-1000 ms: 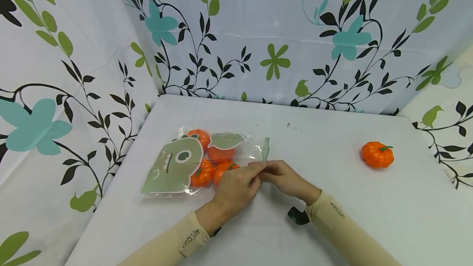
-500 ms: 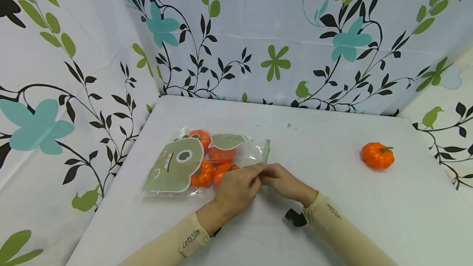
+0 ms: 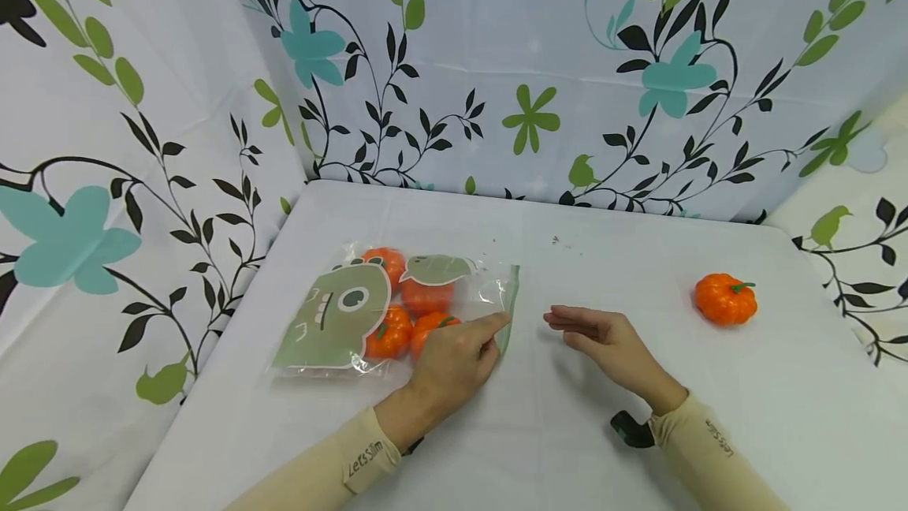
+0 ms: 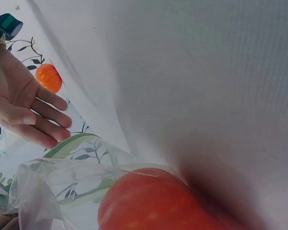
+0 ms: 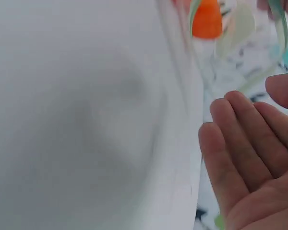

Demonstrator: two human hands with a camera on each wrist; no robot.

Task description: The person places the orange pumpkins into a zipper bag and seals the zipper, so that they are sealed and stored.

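Note:
A clear zip bag (image 3: 329,337) with a green cartoon dinosaur print lies on the table's left half, several small orange toy pumpkins (image 3: 388,333) inside it. My left hand (image 3: 450,361) pinches the bag's green-edged mouth, its index finger stretched along the top. In the left wrist view the bag's mouth gapes, and a pumpkin (image 4: 149,201) shows close up. My right hand (image 3: 617,349) hovers to the right of the bag, apart from it, with straight fingers and nothing held. The right wrist view shows its palm and fingers (image 5: 245,143).
One more orange pumpkin (image 3: 725,299) with a green stem sits alone on the right side of the white table (image 3: 638,251). Leaf-patterned curtains (image 3: 454,69) hang behind and beside the table. A dark wrist device (image 3: 631,430) is strapped below the right wrist.
My right hand has let go of the bag's edge and moved right, its fingers straightening. The left hand and the bag stay where they were.

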